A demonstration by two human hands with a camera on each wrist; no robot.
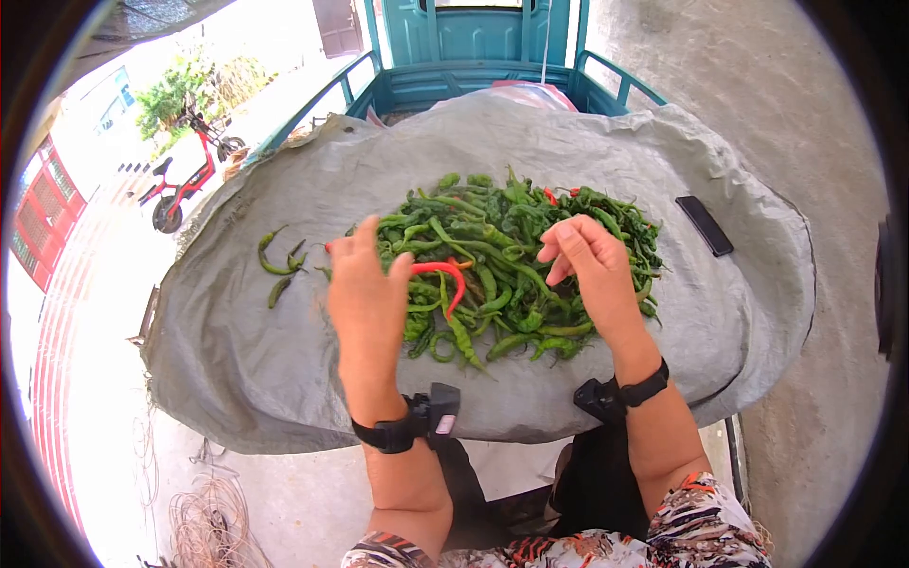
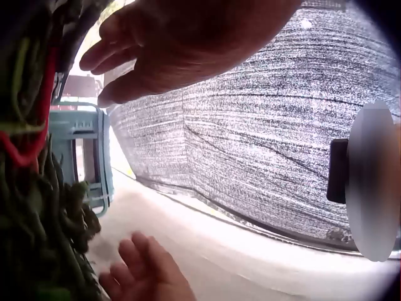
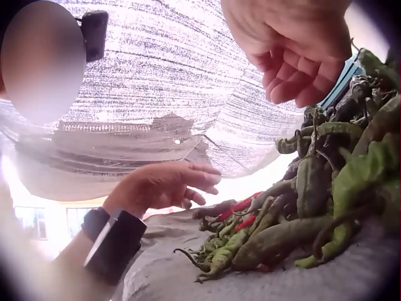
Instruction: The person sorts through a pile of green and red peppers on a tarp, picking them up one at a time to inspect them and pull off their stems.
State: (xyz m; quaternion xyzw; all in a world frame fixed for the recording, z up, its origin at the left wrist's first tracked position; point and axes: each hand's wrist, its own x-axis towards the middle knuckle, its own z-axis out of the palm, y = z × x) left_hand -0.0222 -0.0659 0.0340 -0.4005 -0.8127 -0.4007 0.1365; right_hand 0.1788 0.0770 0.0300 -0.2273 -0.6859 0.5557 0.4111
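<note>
Green peppers (image 1: 492, 256) with a few red ones lie heaped on a grey sheet (image 1: 256, 350). Over the heap's left edge is the left hand (image 1: 365, 293), fingers extended and nothing visible in them; a curved red pepper (image 1: 459, 284) lies just right of it. Above the heap's right part hangs the right hand (image 1: 597, 275), its fingers loosely bent. The right wrist view shows that hand (image 3: 294, 50) with no pepper in its fingers, above the peppers (image 3: 313, 188). In the left wrist view the left hand (image 2: 188, 50) is apart from the red pepper (image 2: 47, 106).
A few green peppers (image 1: 275, 265) lie apart on the sheet's left side. A black phone (image 1: 704, 226) rests on the right. Behind the sheet stands a blue-green metal cart frame (image 1: 478, 76). A red scooter (image 1: 189, 175) is at the far left, and coiled wire (image 1: 218, 525) lies below.
</note>
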